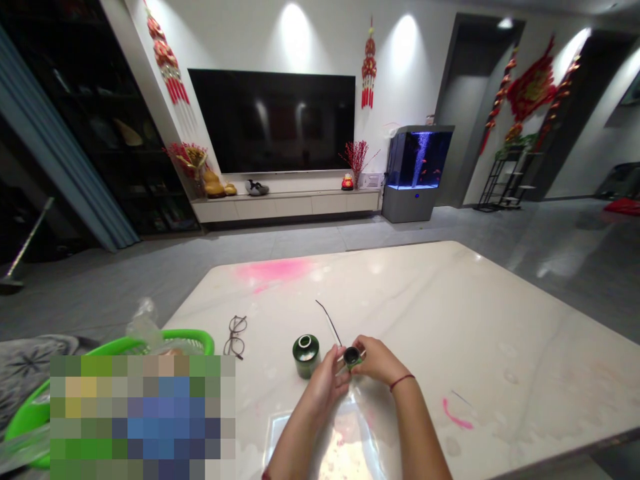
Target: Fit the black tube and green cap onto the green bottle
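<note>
Going from left to right, at about nine o'clock from the hands a bright green plastic basket (193, 341) sits at the edge of the pale marble table (465, 320), with crumpled clear plastic (145, 330) rising from it. Nearer the hands lie wire-framed glasses (235, 336). At about ten o'clock stands a glossy dark green jar (306, 355), short and round, with a hole in its top; it looks smooth, and perhaps heavy and fragile like glazed ceramic or glass.

The left hand (325, 385) and the right hand (379, 363) are close together, and both pinch a small dark green cap (353, 357) from its two sides. The cap looks stiff but small and maybe slippery, so its rim seems the best place for the fingertips. A thin black wire (329, 320) rises from it toward eleven o'clock and will probably bend easily, though the view is too small to be sure. Under the hands lies a clear plastic sheet (353, 430). The right wrist wears a red cord (402, 381).
</note>
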A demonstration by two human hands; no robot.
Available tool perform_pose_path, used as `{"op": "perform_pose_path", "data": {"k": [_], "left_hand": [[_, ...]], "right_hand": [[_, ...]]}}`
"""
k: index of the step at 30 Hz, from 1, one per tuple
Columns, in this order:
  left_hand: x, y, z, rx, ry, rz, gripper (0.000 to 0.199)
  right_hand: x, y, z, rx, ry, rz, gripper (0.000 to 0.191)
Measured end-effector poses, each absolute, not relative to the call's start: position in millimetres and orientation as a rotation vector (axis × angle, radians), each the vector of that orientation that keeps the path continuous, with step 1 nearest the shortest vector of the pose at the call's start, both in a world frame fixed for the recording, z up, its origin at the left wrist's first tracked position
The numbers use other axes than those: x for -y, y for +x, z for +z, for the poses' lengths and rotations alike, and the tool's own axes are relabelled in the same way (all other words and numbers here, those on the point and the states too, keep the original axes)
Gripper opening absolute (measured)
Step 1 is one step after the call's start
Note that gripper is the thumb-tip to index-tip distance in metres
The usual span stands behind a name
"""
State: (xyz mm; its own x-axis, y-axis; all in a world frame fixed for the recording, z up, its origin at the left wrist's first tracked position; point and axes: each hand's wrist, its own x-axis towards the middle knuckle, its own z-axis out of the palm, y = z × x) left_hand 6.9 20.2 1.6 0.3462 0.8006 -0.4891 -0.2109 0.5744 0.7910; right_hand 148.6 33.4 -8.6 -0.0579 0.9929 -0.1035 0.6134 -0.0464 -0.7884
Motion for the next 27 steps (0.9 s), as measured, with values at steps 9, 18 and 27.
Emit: {"op": "perform_pose_path", "data": {"k": [9,18,27], "left_hand": [[-25,9,-2,-1.050,0.563,0.820,0.023],[-25,3,-5,-1.064,0.643,0.820,0.021],[-25,0,-6,-1.110,0.726,0.808,0.031]], "right_hand": [[-37,163,-6,1.714,-1.965,0.560,0.027],[-43,168,-22,1.641,-2.193,0.542,0.026],[-37,160,-14,1.491,-2.352,0.474,0.032]]}}
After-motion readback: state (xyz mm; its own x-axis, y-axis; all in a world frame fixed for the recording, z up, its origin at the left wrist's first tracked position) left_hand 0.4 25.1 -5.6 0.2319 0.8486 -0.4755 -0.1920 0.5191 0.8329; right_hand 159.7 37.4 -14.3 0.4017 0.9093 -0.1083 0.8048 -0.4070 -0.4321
